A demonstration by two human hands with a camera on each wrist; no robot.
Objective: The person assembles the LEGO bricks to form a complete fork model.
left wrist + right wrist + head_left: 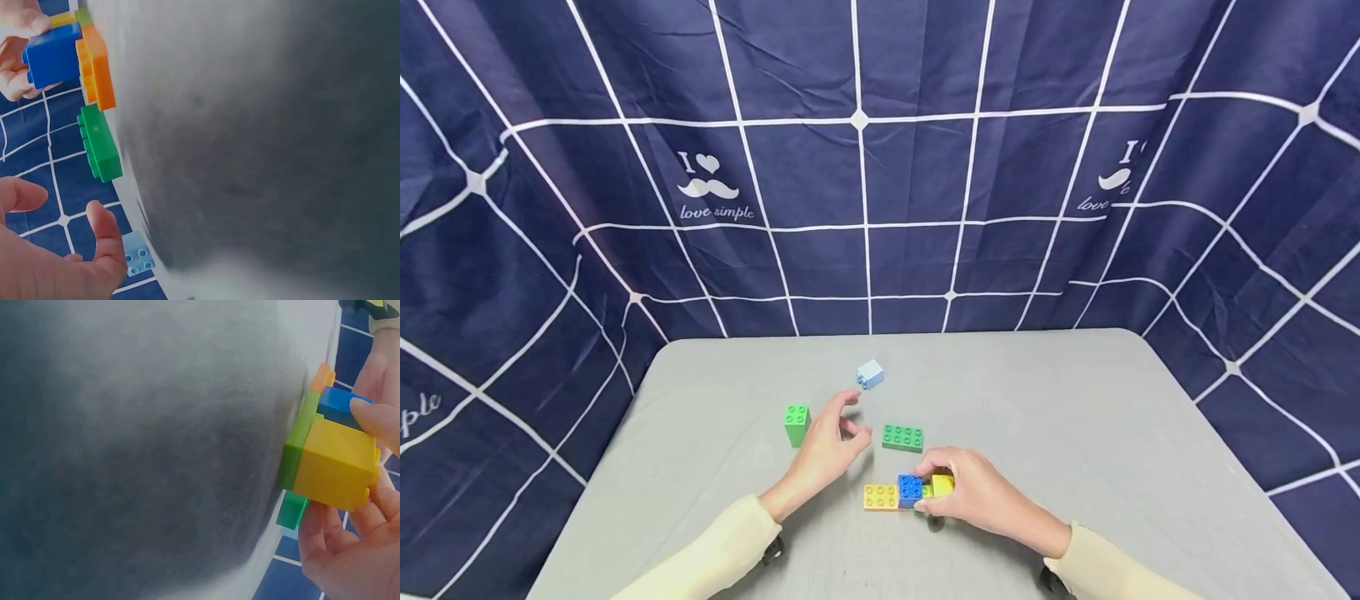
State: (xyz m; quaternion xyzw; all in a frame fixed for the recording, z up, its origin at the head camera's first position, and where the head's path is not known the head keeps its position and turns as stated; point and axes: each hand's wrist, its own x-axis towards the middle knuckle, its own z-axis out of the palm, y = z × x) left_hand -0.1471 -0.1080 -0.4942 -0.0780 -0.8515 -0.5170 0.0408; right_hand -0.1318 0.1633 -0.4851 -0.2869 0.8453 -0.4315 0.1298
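Note:
My right hand [973,492] pinches a blue building brick [910,492] between thumb and fingers. This brick stands on a flat row made of an orange brick [880,497] and a lime green brick [299,444]. Beside it on the lime brick stands a tall yellow brick [337,462], partly under the palm in the head view. My left hand [831,442] holds nothing; its thumb and fingers are apart and gently bent. It hovers between a tall bright green brick [797,426] and a flat dark green brick [902,437].
A light blue brick [870,374] lies on its side farther back on the grey table [1015,400]. Dark blue curtains [917,183] with white grid lines enclose the table at the back and both sides.

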